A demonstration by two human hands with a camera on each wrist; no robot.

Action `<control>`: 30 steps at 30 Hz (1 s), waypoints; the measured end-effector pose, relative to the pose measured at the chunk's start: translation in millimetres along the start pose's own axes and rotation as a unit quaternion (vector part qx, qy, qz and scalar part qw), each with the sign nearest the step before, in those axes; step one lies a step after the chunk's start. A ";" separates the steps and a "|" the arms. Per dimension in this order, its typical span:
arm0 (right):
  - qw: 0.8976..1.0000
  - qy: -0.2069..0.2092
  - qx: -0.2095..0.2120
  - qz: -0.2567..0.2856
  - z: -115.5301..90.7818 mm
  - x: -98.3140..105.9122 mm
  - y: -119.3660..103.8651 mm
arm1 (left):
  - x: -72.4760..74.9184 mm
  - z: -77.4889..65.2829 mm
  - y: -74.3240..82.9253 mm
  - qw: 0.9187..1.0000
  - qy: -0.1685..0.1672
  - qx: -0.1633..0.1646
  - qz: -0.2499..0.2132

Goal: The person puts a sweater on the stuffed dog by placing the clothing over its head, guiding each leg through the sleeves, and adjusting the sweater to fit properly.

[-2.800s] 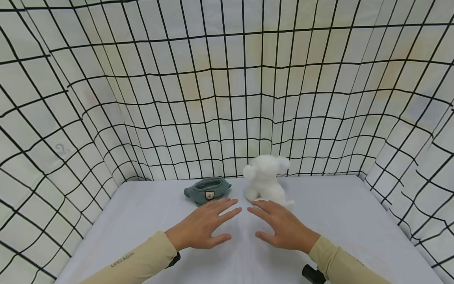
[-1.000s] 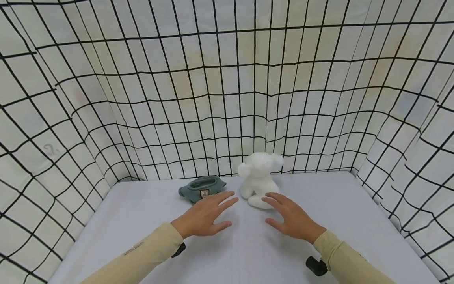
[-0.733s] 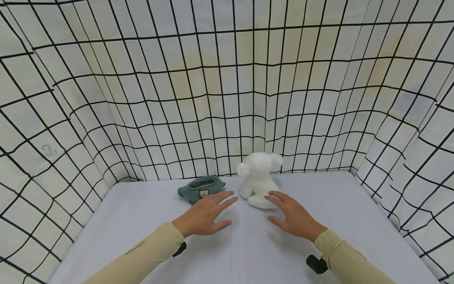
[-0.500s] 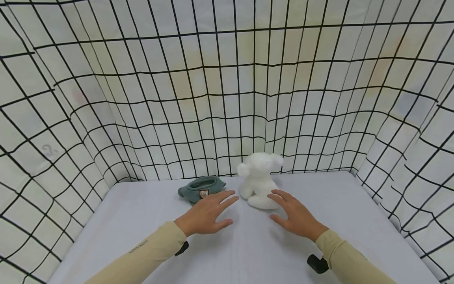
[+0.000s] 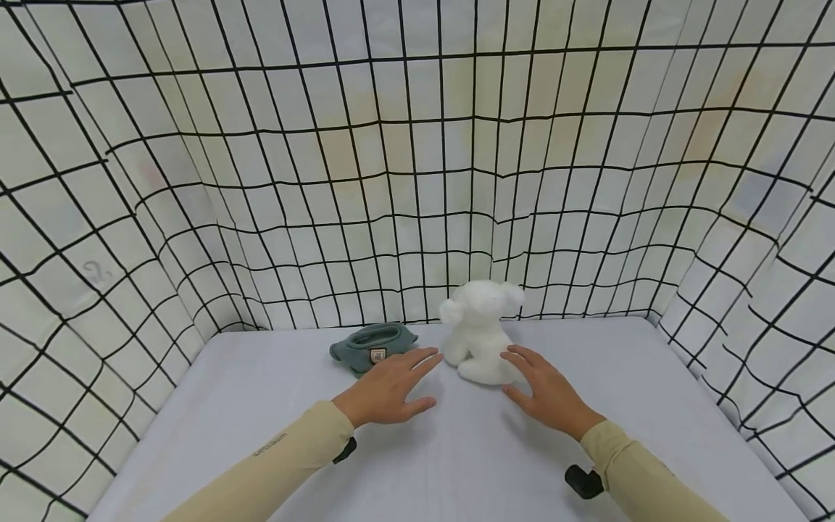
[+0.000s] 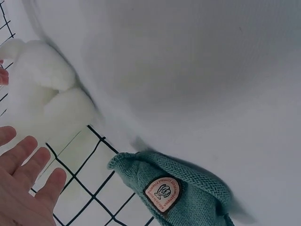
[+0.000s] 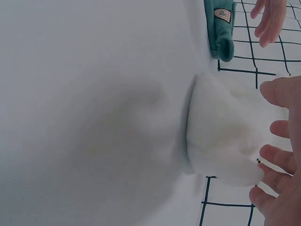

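Note:
A white plush animal sits upright near the back of the table, also seen in the right wrist view as a pale fluffy body. To its left lies a small teal knitted garment with a patch on its front; the patch shows up close in the left wrist view. My left hand hovers in front of the garment, fingers spread and holding nothing. At the plush's right front, my right hand has its fingertips overlapping the toy's side in the head view, fingers relaxed and apart.
A white cloth covers the table. White walls with a black grid rise at the back and both sides, close behind the plush and garment. Dark wrist cameras hang under the beige sleeves.
Since the earliest frame, my hands have moved farther apart, the right one shifting rightward across the plush. Lately both reach slightly forward. The plush and garment stay in place.

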State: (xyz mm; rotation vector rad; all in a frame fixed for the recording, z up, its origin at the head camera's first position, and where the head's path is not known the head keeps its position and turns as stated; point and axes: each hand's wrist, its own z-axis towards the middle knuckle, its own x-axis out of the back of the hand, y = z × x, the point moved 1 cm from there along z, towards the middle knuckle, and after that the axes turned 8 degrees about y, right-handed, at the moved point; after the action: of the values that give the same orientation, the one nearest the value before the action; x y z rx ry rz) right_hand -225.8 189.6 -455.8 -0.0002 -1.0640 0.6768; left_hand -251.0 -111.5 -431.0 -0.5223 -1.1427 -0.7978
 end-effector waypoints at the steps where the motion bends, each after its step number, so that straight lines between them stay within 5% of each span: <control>1: 1.000 0.001 -0.001 0.000 -0.1 -0.2 0.4 | -0.6 0.7 -0.4 1.000 -0.002 0.002 -0.001; 30: 0.998 -0.009 -0.061 0.012 4.0 -10.6 3.2 | -13.4 13.3 -0.1 0.996 -0.026 0.074 -0.048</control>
State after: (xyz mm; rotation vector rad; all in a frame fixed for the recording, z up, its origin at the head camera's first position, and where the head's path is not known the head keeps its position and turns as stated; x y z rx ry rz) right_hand -233.8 185.5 -463.3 -0.1130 -1.1217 0.6347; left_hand -261.5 -98.1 -438.9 -0.3686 -1.2719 -0.7801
